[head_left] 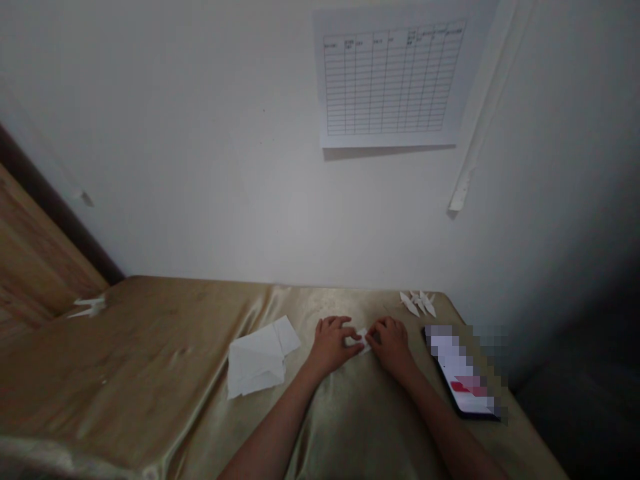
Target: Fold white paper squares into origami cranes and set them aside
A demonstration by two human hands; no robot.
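Observation:
A small folded piece of white paper point(361, 339) lies on the gold satin cloth point(150, 360) covering the table. My left hand point(331, 345) rests on its left side with fingers curled and pressing down on it. From the right, my right hand point(391, 341) pinches the same paper, fingers closed. Both hands meet over the paper near the table's far edge.
A loose stack of white paper sheets point(260, 357) lies left of my hands. Several small folded paper shapes point(418, 303) sit at the far right corner. A phone point(463, 380) with a lit screen lies at the right. On the wall hangs a printed table sheet point(390, 80).

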